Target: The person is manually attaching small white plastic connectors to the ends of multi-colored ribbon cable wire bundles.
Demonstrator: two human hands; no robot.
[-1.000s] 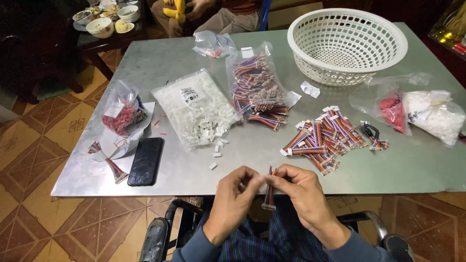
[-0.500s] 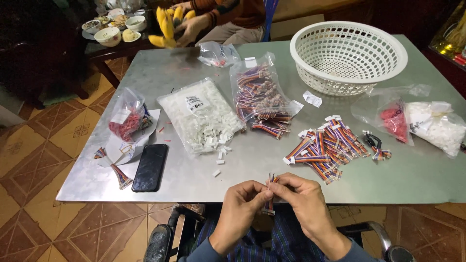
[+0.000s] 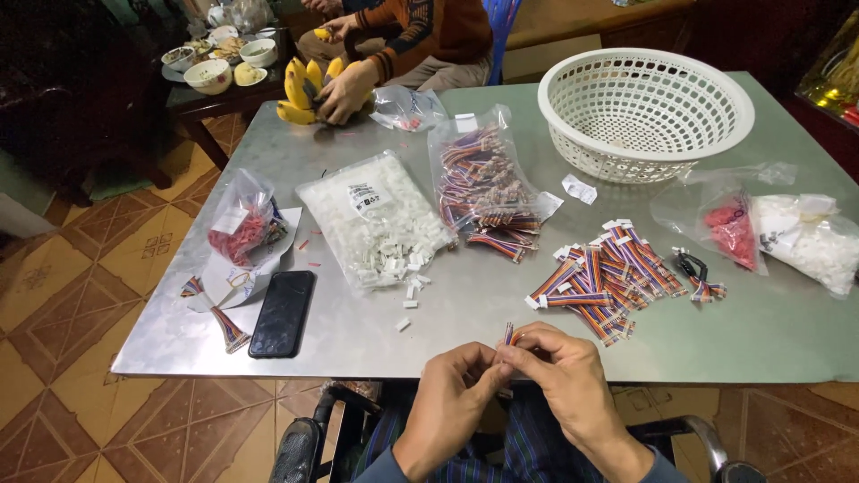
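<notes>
Nearest, at the table's front edge: left hand and right hand pressed together, fingers of both pinched shut on a short striped ribbon cable. Cable standing roughly upright, long axis pointing away from the body, only its tip showing above the fingertips.

Just beyond, to the right: loose pile of striped ribbon cables with white ends, fanned flat on the metal. To the left: black phone lying face down, beside a small clear bag of red parts on white paper.

Mid-table: flat clear bag of white connectors bearing a white rectangular label; beside it a clear bag of ribbon cables. Right edge: clear bag of red pieces and bag of white pieces.

Far side: white perforated basket. Beyond, another person's hand on yellow bananas.
</notes>
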